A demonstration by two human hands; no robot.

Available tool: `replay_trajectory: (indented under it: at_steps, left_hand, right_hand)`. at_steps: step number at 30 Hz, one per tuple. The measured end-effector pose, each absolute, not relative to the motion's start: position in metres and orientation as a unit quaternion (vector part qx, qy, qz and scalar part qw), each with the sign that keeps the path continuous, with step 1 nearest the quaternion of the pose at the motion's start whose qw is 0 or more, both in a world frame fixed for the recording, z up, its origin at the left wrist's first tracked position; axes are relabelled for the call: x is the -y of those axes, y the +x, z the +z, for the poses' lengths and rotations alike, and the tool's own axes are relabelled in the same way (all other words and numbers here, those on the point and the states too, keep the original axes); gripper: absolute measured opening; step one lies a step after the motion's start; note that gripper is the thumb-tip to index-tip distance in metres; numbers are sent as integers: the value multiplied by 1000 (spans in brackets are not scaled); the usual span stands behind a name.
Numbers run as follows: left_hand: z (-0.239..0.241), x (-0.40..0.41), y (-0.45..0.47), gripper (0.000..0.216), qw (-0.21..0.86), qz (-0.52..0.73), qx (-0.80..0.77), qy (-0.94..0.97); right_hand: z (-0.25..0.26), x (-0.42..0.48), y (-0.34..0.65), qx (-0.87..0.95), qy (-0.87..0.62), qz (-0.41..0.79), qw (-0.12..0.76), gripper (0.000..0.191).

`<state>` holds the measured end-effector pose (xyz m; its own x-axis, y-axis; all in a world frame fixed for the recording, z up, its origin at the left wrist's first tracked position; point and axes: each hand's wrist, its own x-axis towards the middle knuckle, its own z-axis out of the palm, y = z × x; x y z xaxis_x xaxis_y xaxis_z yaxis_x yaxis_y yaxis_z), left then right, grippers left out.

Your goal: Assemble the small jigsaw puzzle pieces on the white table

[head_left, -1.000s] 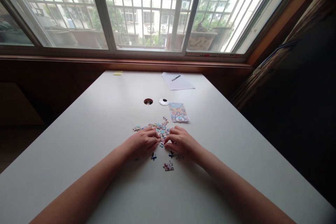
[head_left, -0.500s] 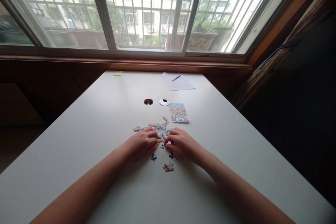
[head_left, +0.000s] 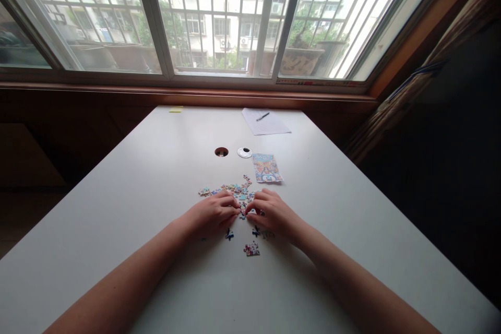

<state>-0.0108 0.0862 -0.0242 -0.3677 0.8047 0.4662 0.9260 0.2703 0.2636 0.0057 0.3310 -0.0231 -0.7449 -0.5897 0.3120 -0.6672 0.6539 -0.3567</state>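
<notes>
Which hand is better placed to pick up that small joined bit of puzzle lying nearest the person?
Probably the right hand: the small joined cluster lies just below its wrist side, while the left hand sits farther off, beyond a dark loose piece.

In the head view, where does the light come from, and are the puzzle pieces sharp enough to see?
Head view: daylight enters through the window ahead, so the table is evenly lit with soft shadows beneath the forearms; straight window bars bend toward the edges from wide-angle distortion; the puzzle pieces between the left hand and right hand are too small to read.
</notes>
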Motion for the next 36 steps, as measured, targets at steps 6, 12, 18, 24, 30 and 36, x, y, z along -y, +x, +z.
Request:
replay_trajectory:
  at_steps: [6,12,18,24,30,36]
  left_hand:
    - [-25,-86,-11,18,123,-247,789,-549]
    - [-21,-83,-10,26,111,-230,791,-556]
    - [-16,-82,-10,28,116,-198,784,-577]
    - [-15,-82,-8,29,111,-175,790,-577]
    - [-14,-82,-7,27,114,-174,792,-575]
    - [-16,-81,-9,27,115,-181,787,-578]
  right_hand:
    - [-20,-331,7,902,362,211,106,5]
    - [-17,-332,9,901,372,192,114,4]
    - [-13,-332,13,902,382,169,114,12]
    - [-13,-332,14,894,408,129,133,22]
    - [-10,-334,17,883,442,92,129,21]
    - [-8,-345,13,878,441,135,129,20]
